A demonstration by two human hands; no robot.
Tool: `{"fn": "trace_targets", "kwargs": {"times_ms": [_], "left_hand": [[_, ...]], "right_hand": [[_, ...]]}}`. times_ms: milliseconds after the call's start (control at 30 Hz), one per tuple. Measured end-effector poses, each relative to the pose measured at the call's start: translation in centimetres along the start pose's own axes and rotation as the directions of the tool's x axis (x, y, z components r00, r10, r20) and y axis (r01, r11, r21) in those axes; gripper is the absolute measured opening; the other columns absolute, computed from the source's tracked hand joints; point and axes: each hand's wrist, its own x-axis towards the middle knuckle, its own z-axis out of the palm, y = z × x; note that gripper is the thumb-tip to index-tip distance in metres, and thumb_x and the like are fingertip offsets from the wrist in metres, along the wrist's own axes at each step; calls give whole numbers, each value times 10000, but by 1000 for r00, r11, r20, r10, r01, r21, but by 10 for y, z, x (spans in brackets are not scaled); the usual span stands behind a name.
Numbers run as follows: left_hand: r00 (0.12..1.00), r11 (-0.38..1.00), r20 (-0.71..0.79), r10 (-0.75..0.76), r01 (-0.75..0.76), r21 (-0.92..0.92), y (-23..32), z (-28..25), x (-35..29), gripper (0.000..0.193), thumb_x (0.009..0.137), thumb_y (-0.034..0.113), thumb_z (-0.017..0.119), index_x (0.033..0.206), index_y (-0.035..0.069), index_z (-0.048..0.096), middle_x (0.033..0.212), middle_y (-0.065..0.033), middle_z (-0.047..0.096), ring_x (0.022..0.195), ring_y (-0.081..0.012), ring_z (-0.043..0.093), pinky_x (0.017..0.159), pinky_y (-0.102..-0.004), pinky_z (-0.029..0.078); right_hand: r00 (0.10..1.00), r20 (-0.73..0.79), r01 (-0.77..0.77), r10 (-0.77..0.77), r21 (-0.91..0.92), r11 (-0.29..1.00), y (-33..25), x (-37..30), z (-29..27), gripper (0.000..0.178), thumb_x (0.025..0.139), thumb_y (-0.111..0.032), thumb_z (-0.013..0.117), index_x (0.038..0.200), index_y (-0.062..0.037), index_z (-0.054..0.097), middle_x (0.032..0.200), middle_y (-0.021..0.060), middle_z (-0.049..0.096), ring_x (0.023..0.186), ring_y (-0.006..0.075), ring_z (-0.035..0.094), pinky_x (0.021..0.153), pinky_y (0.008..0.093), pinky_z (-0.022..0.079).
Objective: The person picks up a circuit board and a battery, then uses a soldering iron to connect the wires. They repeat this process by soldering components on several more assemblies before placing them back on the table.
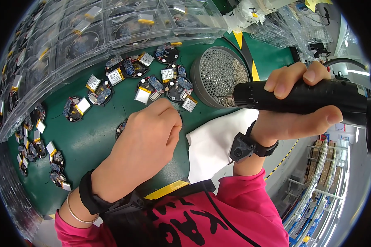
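My right hand [292,88] is wrapped around a thick black electric screwdriver [272,95] held almost level. Its metal tip is over the lower right rim of a round grey dish [197,78] with a perforated metal disc [218,72]. Tiny parts lie heaped on the disc's right side. My left hand [152,123] is closed low over the green mat, knuckles up; what its fingers hold is hidden. A round circuit board [120,128] peeks out beside it, mostly covered. Just beyond that hand lie boards with silver battery packs [142,95].
Stacked clear plastic trays [123,35] holding more boards fill the far left. Several loose boards [57,160] lie on the left of the green mat [90,136]. A white cloth [206,144] rests under my right wrist. Shelving [317,185] stands at right.
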Motion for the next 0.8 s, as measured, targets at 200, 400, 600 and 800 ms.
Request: {"fn": "trace_targets", "kwargs": {"times_ms": [200, 400, 600, 800], "left_hand": [[1000, 1000, 8, -4, 4, 1, 2, -1, 1, 76, 772, -68, 626, 753, -29, 563, 797, -148, 549, 649, -363, 595, 566, -425, 486], [1000, 1000, 0, -3, 3, -1, 2, 0, 0, 65, 777, -68, 620, 755, -35, 569, 799, -153, 552, 655, -368, 599, 572, -430, 489], [1000, 1000, -2, -16, 16, -26, 0, -2, -1, 47, 780, -74, 613, 768, -42, 581, 805, -160, 556, 681, -378, 604, 590, -441, 491], [999, 999, 0, -45, 45, -25, 5, -2, 2, 50, 770, -81, 613, 778, -37, 590, 802, -164, 554, 694, -378, 601, 607, -446, 486]], "right_hand": [[1000, 0, -20, 20, 9, 1000, 4, 2, -4, 740, 832, -784, 515, 938, -53, 489, 589, 59, 477, 488, 137, 460, 475, 254, 417], [998, 25, 41, -56, 402, 915, 3, -1, -8, 723, 836, -756, 550, 955, -46, 482, 621, 55, 479, 512, 139, 470, 470, 267, 424], [938, 323, -55, -124, 493, 868, 6, -12, 3, 736, 807, -721, 626, 996, -31, 455, 741, 53, 485, 513, 160, 489, 458, 289, 456], [855, 497, -134, -150, 490, 861, 0, -23, 17, 775, 761, -721, 678, 1017, -30, 437, 786, 59, 504, 505, 186, 517, 467, 311, 494]]}}
